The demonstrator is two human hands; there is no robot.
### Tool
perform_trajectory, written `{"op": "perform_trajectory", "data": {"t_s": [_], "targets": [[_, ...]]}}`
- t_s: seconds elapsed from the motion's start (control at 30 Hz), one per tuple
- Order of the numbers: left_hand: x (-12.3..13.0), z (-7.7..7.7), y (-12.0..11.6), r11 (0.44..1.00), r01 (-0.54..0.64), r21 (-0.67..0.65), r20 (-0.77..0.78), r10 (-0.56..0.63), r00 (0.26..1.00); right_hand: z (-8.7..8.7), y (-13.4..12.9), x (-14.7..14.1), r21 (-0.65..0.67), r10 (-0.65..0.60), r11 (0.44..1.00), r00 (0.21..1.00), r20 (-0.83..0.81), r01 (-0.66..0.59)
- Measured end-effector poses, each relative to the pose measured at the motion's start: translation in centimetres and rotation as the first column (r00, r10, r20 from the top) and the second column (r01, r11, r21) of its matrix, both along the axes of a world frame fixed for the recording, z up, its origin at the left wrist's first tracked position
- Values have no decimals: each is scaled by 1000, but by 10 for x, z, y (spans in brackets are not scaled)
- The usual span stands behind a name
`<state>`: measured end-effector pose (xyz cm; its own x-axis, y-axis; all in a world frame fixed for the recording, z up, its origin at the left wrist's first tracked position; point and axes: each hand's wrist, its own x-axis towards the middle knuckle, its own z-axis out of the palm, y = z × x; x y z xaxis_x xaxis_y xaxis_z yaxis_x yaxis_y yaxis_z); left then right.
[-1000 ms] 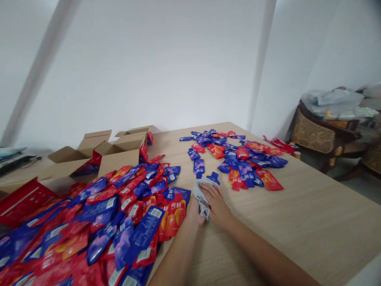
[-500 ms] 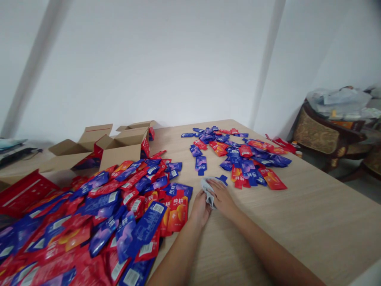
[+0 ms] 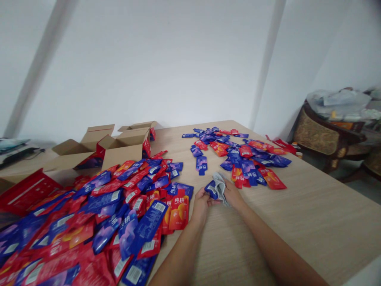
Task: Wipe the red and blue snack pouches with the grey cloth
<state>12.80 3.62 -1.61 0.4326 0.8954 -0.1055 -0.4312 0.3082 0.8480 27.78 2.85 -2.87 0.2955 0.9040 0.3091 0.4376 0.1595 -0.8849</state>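
Note:
Near the middle of the table, my left hand point(image 3: 203, 201) pinches a blue pouch point(image 3: 211, 190) by its lower left side. My right hand point(image 3: 233, 194) grips a grey cloth point(image 3: 220, 186), which lies against the right part of that pouch and hides some of it. Both hands are close together, just above the wooden table point(image 3: 268, 222). To the left spreads a large heap of red and blue pouches point(image 3: 104, 206). Beyond my hands lies a smaller spread of red and blue pouches point(image 3: 244, 159).
Open cardboard boxes point(image 3: 122, 149) stand at the back left behind the large heap. A patterned chair point(image 3: 312, 127) with plastic bags point(image 3: 339, 101) on it is at the right, past the table edge. A white wall point(image 3: 178, 63) rises behind the table.
The blue pouch, mostly covered by the cloth before, now shows in my left hand. My right hand and the cloth have shifted slightly right, off its left part.

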Motion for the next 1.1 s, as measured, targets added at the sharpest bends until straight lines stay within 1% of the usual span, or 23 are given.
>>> {"op": "perform_trajectory", "data": {"t_s": [0.1, 0.2, 0.27, 0.33, 0.4, 0.43, 0.47, 0.5, 0.57, 0.63, 0.67, 0.7, 0.73, 0.77, 0.83, 0.87, 0.9, 0.93, 0.97, 1.0, 1.03, 1.07, 1.1], "targets": [[-5, 5, 2, 997, 58, 50, 27, -59, 998, 5, -4, 2, -9, -84, 996, 974, -212, 84], [-6, 7, 1, 992, 101, 78, 26, -103, 994, 11, -7, 9, 8, -150, 987, 944, -293, 159], [-5, 6, 1, 990, 111, 83, 18, -113, 993, 14, -9, 14, -10, -140, 989, 931, -338, 145], [-5, 4, 2, 994, 74, 81, 16, -75, 997, 17, -10, 20, -52, -121, 993, 905, -407, 109], [-5, 4, 3, 998, 15, 56, 27, -16, 999, 19, -11, 24, -73, -130, 991, 880, -456, 108], [-6, 5, 4, 1000, -1, 21, 41, 1, 999, 20, -11, 25, -68, -143, 990, 878, -458, 126], [-6, 6, 4, 1000, 8, -30, 60, -6, 998, 21, -11, 26, -54, -159, 987, 882, -444, 151], [-6, 7, 4, 995, 42, -89, 85, -35, 996, 21, -11, 28, -35, -179, 983, 888, -423, 182], [-6, 10, 2, 968, 175, -181, 147, -149, 978, 22, -11, 30, 1, -227, 969, 893, -389, 247], [-6, 11, -1, 932, 313, -183, 189, -279, 942, 22, -11, 32, 28, -270, 953, 886, -377, 303], [-5, 11, -2, 923, 351, -156, 187, -322, 928, 22, -11, 33, 36, -286, 946, 879, -382, 323], [-5, 10, -2, 925, 360, -124, 167, -338, 926, 23, -11, 32, 40, -295, 941, 871, -393, 336], [-4, 8, -3, 936, 339, -95, 132, -326, 936, 23, -12, 31, 36, -294, 941, 863, -410, 337], [-2, 6, -4, 958, 279, -64, 81, -274, 958, 25, -13, 29, 24, -281, 946, 855, -436, 323], [1, 4, -6, 995, 95, 35, -50, -94, 994, 29, -15, 21, -7, -234, 964, 831, -504, 267], [2, 4, -8, 993, 8, 117, -111, 5, 994, 31, -16, 16, -19, -211, 971, 812, -545, 239], [3, 6, -11, 975, -46, 217, -162, 82, 983, 34, -18, 12, -22, -191, 975, 788, -585, 220], [5, 8, -14, 945, -59, 321, -201, 129, 971, 37, -19, 7, -21, -177, 978, 765, -619, 209], [6, 11, -17, 909, -40, 414, -231, 148, 962, 39, -20, 4, -22, -171, 978, 744, -646, 206], [7, 13, -21, 878, -1, 479, -252, 138, 958, 40, -21, 1, -28, -168, 979, 728, -665, 200], [7, 16, -24, 862, 33, 507, -261, 116, 958, 41, -22, -1, -40, -163, 982, 719, -675, 186], [8, 19, -25, 869, 56, 491, -257, 83, 963, 41, -23, -3, -52, -157, 985, 717, -679, 166], [9, 20, -26, 901, 62, 430, -235, 45, 971, 40, -24, -4, -59, -156, 986, 721, -675, 158]]}}
